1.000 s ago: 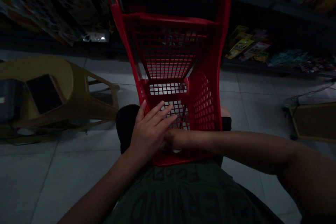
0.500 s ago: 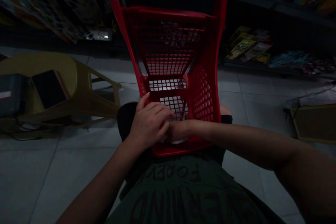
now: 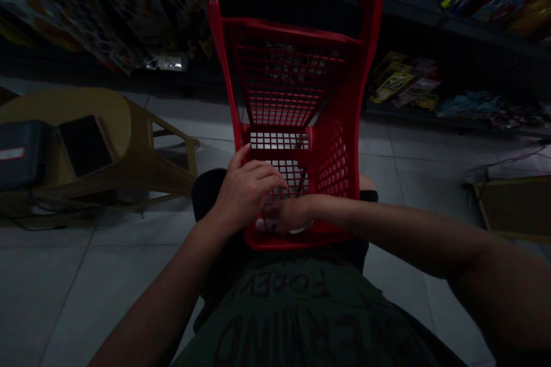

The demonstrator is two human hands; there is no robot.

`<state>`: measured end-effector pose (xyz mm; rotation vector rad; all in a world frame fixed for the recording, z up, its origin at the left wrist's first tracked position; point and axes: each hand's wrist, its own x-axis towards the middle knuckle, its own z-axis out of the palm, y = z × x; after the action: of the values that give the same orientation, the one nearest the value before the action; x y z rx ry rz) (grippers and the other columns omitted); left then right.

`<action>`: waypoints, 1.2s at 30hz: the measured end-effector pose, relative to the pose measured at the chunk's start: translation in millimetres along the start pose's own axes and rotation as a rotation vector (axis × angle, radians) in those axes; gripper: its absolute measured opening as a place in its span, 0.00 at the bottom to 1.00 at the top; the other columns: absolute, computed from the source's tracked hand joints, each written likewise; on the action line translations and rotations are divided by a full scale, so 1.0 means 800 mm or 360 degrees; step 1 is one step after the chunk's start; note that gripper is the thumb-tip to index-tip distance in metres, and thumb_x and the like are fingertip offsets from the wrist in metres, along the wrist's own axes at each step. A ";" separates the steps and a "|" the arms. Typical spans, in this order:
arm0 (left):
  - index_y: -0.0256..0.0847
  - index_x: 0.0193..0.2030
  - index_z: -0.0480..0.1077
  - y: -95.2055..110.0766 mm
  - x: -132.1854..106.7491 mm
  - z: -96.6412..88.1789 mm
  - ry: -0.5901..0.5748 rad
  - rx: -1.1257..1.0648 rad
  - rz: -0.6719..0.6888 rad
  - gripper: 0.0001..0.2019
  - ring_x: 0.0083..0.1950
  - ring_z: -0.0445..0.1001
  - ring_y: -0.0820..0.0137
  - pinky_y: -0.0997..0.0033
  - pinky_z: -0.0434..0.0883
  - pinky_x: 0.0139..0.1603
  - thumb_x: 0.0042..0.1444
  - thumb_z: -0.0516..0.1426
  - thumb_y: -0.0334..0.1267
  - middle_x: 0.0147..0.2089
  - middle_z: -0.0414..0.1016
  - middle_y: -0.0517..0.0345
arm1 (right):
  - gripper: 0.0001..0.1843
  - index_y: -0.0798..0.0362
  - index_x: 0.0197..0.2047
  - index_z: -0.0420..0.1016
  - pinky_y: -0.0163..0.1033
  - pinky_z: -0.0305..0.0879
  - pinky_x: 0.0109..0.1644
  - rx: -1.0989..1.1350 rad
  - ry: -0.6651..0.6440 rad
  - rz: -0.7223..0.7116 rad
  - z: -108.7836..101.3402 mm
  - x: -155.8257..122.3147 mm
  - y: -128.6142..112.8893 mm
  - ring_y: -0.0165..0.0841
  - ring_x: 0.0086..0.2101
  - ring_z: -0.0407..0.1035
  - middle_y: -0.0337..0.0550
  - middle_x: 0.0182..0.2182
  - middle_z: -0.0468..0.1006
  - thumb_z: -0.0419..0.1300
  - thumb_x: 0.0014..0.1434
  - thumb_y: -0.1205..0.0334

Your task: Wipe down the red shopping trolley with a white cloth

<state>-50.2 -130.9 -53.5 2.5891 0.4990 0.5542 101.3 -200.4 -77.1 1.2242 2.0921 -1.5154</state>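
Note:
A red plastic shopping basket (image 3: 299, 242) with grid walls stands between my knees, its handle frame at the far end. My left hand (image 3: 246, 190) lies over the basket's left rim near its front corner, fingers stretched out and holding nothing. Inside the near end, my right hand (image 3: 289, 215) is closed on a white cloth-like piece (image 3: 263, 223), against the basket's near wall. Its fingers are partly hidden and dim, so I cannot tell whether the piece is cloth or tissue.
To the left stands a yellow-brown stool (image 3: 129, 143) with a dark tablet-like slab (image 3: 86, 145) and a grey case (image 3: 21, 152) on it. Shelves of packaged goods (image 3: 394, 83) line the far side. A framed board (image 3: 516, 206) lies at right, with cables near it.
My right hand has shifted slightly left and down, baring more of the white piece. My left hand has lifted a little away from it. The basket's far end has swung to the right.

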 end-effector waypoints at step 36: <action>0.45 0.61 0.70 0.012 0.008 0.024 0.0070 0.0246 -0.0130 0.22 0.47 0.75 0.67 0.48 0.55 0.71 0.63 0.50 0.27 0.46 0.80 0.58 | 0.14 0.61 0.47 0.80 0.43 0.72 0.39 -0.0529 -0.0294 0.0415 0.019 -0.022 0.023 0.46 0.41 0.77 0.59 0.42 0.82 0.60 0.59 0.66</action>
<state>-33.8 -142.9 -62.4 2.6926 0.6842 0.5658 122.0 -220.1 -83.7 1.1316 1.8836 -1.0721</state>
